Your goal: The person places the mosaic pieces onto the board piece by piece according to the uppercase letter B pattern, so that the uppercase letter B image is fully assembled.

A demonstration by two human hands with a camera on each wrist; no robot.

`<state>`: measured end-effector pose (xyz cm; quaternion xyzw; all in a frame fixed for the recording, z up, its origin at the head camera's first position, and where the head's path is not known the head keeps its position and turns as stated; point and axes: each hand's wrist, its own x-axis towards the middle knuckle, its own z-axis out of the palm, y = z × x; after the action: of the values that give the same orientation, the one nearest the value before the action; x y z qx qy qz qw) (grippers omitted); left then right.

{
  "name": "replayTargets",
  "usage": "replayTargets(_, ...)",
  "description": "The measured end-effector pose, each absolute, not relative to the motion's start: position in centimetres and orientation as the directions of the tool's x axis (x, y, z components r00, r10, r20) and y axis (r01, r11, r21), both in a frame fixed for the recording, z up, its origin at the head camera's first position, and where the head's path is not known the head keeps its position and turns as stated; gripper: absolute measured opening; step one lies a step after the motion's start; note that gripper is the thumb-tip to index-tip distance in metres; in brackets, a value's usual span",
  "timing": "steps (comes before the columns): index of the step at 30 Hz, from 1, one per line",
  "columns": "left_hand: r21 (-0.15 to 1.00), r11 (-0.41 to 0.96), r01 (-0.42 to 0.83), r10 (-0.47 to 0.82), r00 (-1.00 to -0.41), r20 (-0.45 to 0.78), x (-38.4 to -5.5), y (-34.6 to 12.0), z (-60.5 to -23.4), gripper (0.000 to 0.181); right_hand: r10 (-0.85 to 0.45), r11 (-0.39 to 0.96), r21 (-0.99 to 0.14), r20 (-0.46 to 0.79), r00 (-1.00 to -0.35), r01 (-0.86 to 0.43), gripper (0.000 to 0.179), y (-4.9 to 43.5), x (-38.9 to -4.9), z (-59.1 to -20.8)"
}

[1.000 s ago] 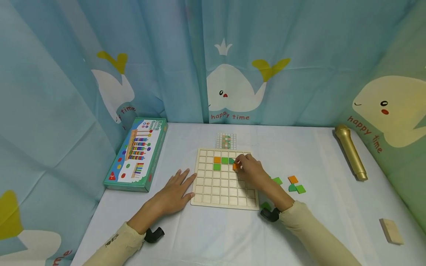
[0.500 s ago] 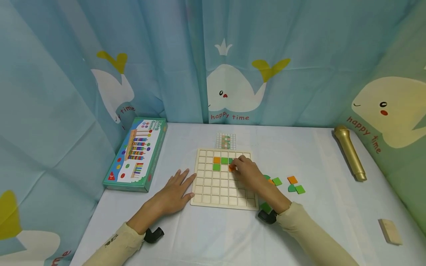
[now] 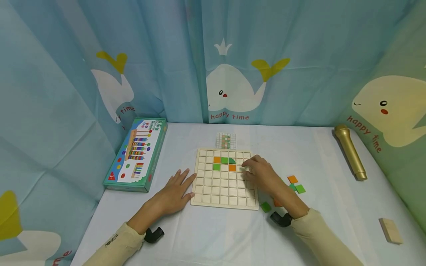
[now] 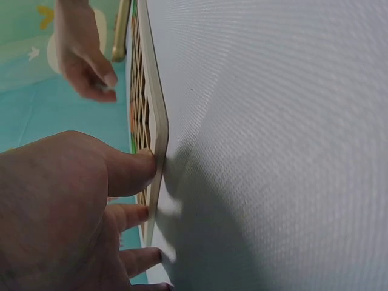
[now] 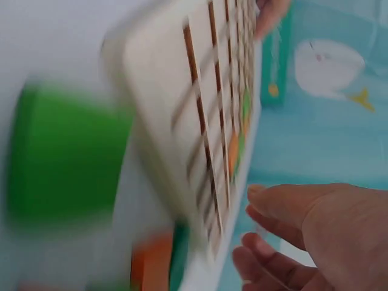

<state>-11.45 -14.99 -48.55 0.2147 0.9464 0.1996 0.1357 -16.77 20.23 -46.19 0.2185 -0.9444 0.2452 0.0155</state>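
Observation:
A wooden grid board (image 3: 215, 191) lies flat on the table. Set in its cells are an orange tile (image 3: 217, 160), two green tiles (image 3: 225, 160), a dark green rounded tile (image 3: 232, 161) and a second orange tile (image 3: 232, 167). My left hand (image 3: 173, 194) has its fingers spread and rests against the board's left edge; its thumb (image 4: 136, 171) touches the rim in the left wrist view. My right hand (image 3: 263, 173) hovers over the board's right side, fingers loosely bent. Nothing shows between its thumb and fingers in the right wrist view.
A small printed pattern card (image 3: 226, 140) lies behind the board. Loose tiles (image 3: 300, 189) lie right of it, some hidden by my right forearm. A game box (image 3: 136, 155) stands left; a gold microphone (image 3: 351, 153) and wooden block (image 3: 391, 231) lie far right.
My right hand first shifted the orange tile slightly left into a cell below the dark green piece. It then let go and moved right, uncovering both tiles. The left hand has stayed put.

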Motion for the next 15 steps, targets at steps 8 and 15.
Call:
replayTargets(8,0.443,0.828,0.344,0.458,-0.87,-0.18,-11.4,-14.8,-48.6,0.066,-0.139,0.928,-0.349,0.011,-0.99,-0.134,0.034,29.1,-15.9,-44.8)
replayTargets(15,0.429,0.838,0.338,0.451,-0.871,-0.194,-11.5,-14.9,-48.5,0.066,-0.087,0.936,-0.351,-0.252,-0.964,0.007,0.052,32.6,-15.1,-44.6)
